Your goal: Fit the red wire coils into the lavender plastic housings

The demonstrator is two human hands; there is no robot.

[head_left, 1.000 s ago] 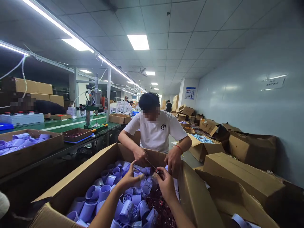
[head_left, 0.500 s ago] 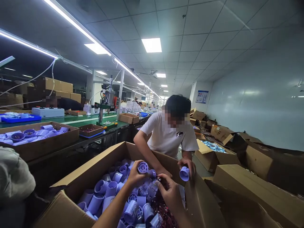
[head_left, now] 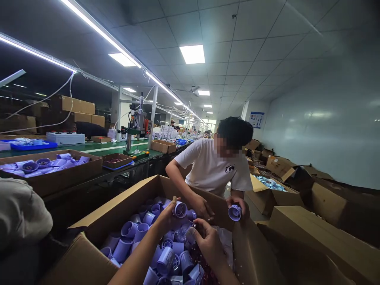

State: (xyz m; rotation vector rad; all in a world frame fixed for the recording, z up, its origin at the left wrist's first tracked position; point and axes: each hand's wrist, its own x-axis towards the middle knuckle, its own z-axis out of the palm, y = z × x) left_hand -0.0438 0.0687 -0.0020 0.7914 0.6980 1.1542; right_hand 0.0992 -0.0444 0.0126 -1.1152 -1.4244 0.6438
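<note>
My left hand [head_left: 166, 217] is closed round a purple plastic cup-shaped housing [head_left: 180, 209], its open end facing me. My right hand [head_left: 209, 239] pinches a small dark shiny part [head_left: 194, 225], too small to make out exactly. Both hands are above a large cardboard box [head_left: 247, 253] of loose purple housings [head_left: 166, 259]. Dark red wires [head_left: 209, 275] lie below my right hand. Across the box, a co-worker's hand [head_left: 242, 206] holds another purple housing [head_left: 234, 213], while their other hand [head_left: 202, 206] reaches inside, near my fingers.
The co-worker [head_left: 215, 170] in a white shirt leans over the box's far side. To the left, a carton of purple housings [head_left: 47, 166] and a press machine [head_left: 136, 126] stand by a green conveyor [head_left: 95, 147]. Cardboard boxes [head_left: 320, 233] crowd the right.
The housing in my left hand has turned from its spoked end to its open end. The co-worker's held housing has turned and risen slightly. My right hand keeps its pinch.
</note>
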